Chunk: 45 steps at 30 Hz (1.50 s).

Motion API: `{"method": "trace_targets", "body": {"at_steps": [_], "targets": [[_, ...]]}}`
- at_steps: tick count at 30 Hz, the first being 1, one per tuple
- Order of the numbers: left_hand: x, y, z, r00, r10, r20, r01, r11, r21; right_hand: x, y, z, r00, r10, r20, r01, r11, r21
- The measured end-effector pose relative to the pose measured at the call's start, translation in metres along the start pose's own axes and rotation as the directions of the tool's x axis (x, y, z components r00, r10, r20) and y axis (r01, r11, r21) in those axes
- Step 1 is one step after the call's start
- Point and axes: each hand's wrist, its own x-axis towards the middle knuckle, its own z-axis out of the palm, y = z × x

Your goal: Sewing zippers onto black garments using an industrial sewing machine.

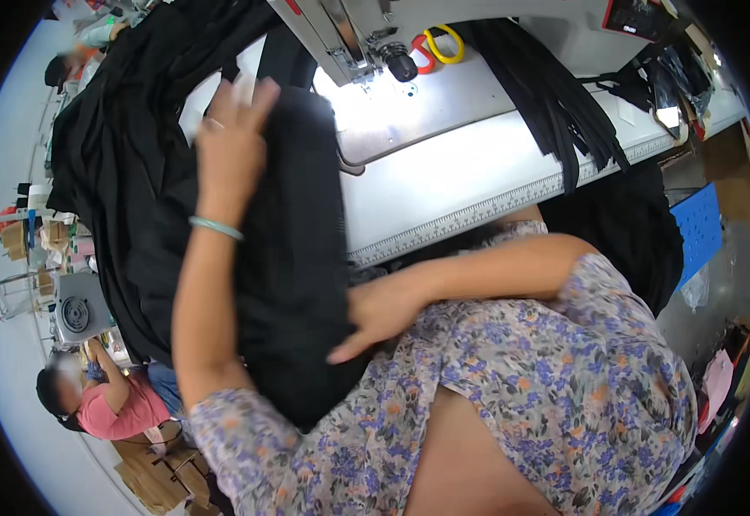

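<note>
A large piece of black fabric (293,258) lies over the left part of the sewing table and hangs toward my lap. My left hand (233,142), slightly blurred, is over its far part with the fingers stretched and apart, a pale green bangle (216,228) on the wrist. At the near right edge of the fabric, my right hand (384,311) grips the cloth, some of its fingertips hidden. The sewing machine head (341,39) stands beyond the fabric, its needle area lit over the metal bed plate (444,107).
Yellow-and-red-handled scissors (445,43) lie by the machine. Black strips (556,103) hang over the table's front edge, which carries a ruler tape (478,213). More black cloth (620,232) hangs at right, near a blue perforated panel (697,236). Another person (121,400) sits at left.
</note>
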Motion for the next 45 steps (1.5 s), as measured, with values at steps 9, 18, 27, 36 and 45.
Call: {"method": "trace_targets", "body": {"at_steps": [9, 18, 27, 36, 45], "targets": [[-0.074, 0.048, 0.006, 0.962, -0.193, 0.194, 0.260, 0.870, -0.419, -0.097, 0.041, 0.011, 0.861, 0.353, -0.365, -0.360, 0.931, 0.052], [-0.041, 0.112, -0.003, 0.974, -0.190, 0.127, 0.227, 0.866, -0.446, -0.079, 0.019, -0.047, 0.339, -0.186, -0.922, -0.341, 0.889, -0.305], [-0.012, 0.129, 0.005, 0.982, -0.096, 0.161, 0.163, 0.861, -0.482, -0.095, 0.065, -0.094, 0.482, -0.465, -0.742, -0.721, 0.270, -0.638], [-0.009, 0.102, 0.012, 0.941, -0.161, 0.299, 0.270, 0.889, -0.371, -0.067, 0.076, -0.120, 0.376, -0.387, -0.842, -0.853, 0.211, -0.478], [-0.010, 0.101, 0.011, 0.956, -0.197, 0.218, 0.276, 0.860, -0.429, -0.189, 0.042, -0.108, -0.053, -0.477, -0.877, -0.897, 0.409, -0.169]]}}
